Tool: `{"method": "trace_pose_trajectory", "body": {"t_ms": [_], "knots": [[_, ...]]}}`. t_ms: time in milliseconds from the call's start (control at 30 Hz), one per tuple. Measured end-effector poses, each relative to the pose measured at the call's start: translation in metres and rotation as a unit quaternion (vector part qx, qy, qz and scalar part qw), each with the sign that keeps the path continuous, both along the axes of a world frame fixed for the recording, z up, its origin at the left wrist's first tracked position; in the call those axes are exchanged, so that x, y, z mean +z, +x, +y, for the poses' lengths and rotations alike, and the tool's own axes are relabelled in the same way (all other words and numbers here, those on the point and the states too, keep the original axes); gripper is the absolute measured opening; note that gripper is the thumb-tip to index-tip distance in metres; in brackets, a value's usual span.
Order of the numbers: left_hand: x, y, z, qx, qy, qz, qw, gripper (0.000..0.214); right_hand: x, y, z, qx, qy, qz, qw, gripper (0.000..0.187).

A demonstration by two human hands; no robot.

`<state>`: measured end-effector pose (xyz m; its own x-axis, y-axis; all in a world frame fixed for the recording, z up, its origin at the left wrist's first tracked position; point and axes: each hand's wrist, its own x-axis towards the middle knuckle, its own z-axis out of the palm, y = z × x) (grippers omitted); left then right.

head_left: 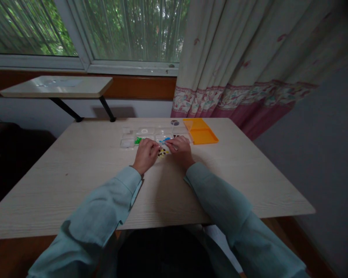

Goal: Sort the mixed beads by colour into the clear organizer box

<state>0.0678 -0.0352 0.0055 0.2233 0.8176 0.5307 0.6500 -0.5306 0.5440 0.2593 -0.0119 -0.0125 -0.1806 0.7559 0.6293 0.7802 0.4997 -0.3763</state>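
Note:
My left hand (145, 153) and my right hand (180, 151) rest close together on the pale wooden table (75, 173), both with fingers curled. Between their fingertips lies a small yellow-and-black piece (162, 153); what each hand pinches is too small to name. Just beyond them sits a clear compartment box (145, 133) holding green bits (138, 140) and blue bits (165, 139). An orange tray (200, 131) lies open to the right of the box.
A white shelf on black brackets (58, 85) juts from the wall under the window at the back left. A patterned curtain (249, 69) hangs at the back right. The table's right edge drops off near a grey wall.

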Motion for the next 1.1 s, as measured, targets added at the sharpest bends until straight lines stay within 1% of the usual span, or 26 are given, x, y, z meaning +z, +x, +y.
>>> {"method": "trace_pose_trajectory", "body": {"t_ms": [67, 133, 267, 400, 467, 667, 767, 967, 1033, 1100], "knots": [[-0.003, 0.009, 0.004, 0.004, -0.034, -0.106, 0.994, 0.019, 0.002, -0.004, -0.004, 0.029, 0.018, -0.016, 0.999, 0.024], [-0.007, 0.016, 0.006, -0.012, -0.076, -0.178, 0.981, 0.021, 0.005, -0.007, -0.008, 0.047, 0.032, -0.03, 0.998, 0.028], [-0.017, 0.017, 0.007, -0.046, -0.114, -0.246, 0.962, 0.025, 0.01, -0.013, -0.015, 0.061, 0.043, -0.049, 0.996, 0.032], [-0.023, 0.01, 0.009, -0.054, -0.131, -0.275, 0.951, 0.027, 0.014, -0.016, -0.02, 0.058, 0.04, -0.068, 0.995, 0.034], [-0.023, 0.007, 0.01, -0.047, -0.125, -0.266, 0.955, 0.027, 0.016, -0.017, -0.021, 0.055, 0.042, -0.071, 0.995, 0.034], [-0.015, 0.003, 0.005, -0.036, -0.06, -0.184, 0.981, 0.023, 0.015, -0.016, -0.022, 0.063, 0.05, -0.076, 0.994, 0.03], [-0.013, 0.002, 0.004, -0.028, -0.046, -0.165, 0.985, 0.023, 0.015, -0.016, -0.022, 0.06, 0.049, -0.082, 0.994, 0.03], [-0.016, 0.001, 0.005, -0.022, -0.034, -0.131, 0.991, 0.024, 0.015, -0.014, -0.021, 0.049, 0.055, -0.075, 0.994, 0.027], [-0.015, -0.001, 0.006, -0.017, -0.021, -0.108, 0.994, 0.024, 0.014, -0.008, -0.016, 0.035, 0.056, -0.062, 0.996, 0.026], [-0.013, -0.006, 0.008, 0.002, -0.006, -0.083, 0.997, 0.024, 0.012, 0.004, -0.008, -0.005, 0.047, -0.037, 0.998, 0.026]]}}
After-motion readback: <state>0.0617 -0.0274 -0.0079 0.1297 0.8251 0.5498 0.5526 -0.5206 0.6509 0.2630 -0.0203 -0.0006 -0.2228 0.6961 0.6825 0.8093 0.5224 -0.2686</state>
